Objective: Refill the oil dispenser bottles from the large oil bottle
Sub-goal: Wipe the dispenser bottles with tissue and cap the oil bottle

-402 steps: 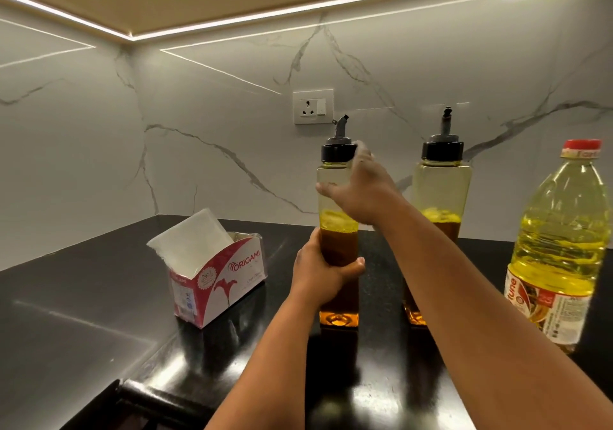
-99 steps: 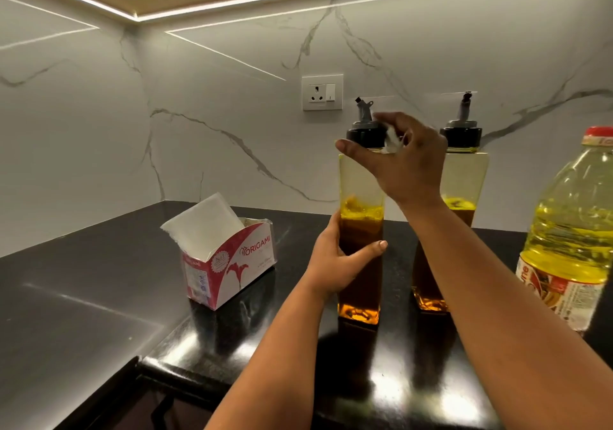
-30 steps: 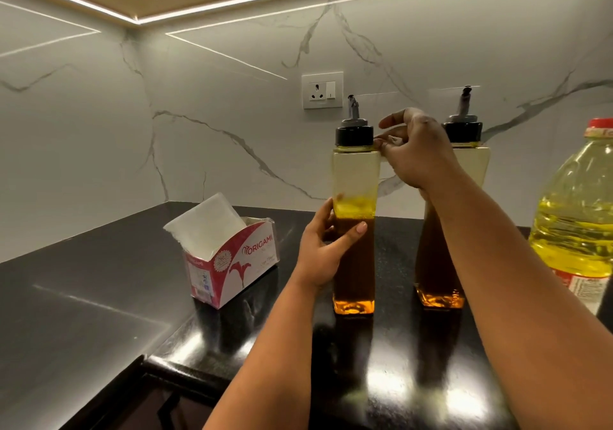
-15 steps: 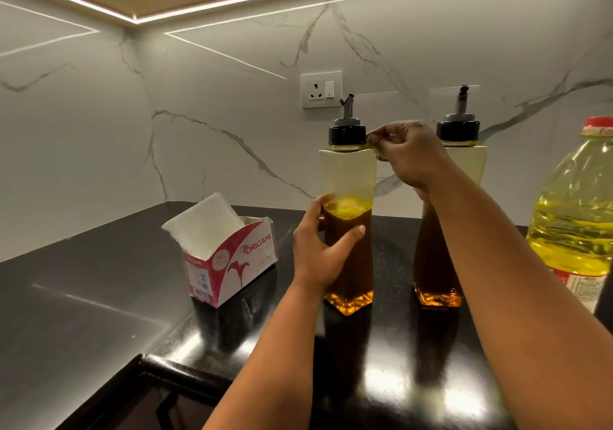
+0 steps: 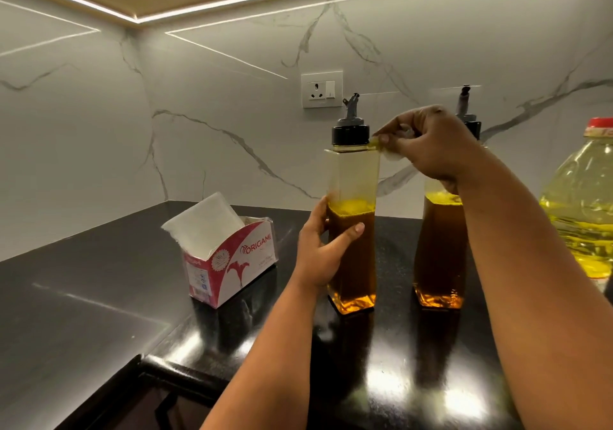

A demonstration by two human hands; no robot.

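Two tall square oil dispenser bottles with black spout caps stand on the black counter (image 5: 99, 297). My left hand (image 5: 321, 247) grips the left dispenser (image 5: 352, 181) around its middle, at the oil line. My right hand (image 5: 428, 144) pinches a small crumpled white tissue (image 5: 394, 156) against that bottle's upper right shoulder, just under the cap. The right dispenser (image 5: 438, 257) stands behind my right forearm, its upper part partly hidden. The large oil bottle (image 5: 583, 204), yellow with a red cap, stands at the far right edge, cut off by the frame.
An open red and white Origami tissue box (image 5: 229, 257) with a white sheet sticking out sits left of the dispensers. A wall socket (image 5: 321, 89) is set in the marble backsplash. The counter's front edge steps down at lower left.
The left dispenser has been turned a little and its spout now points right. My right hand, with the tissue, slid from beside the cap down to the bottle's shoulder.
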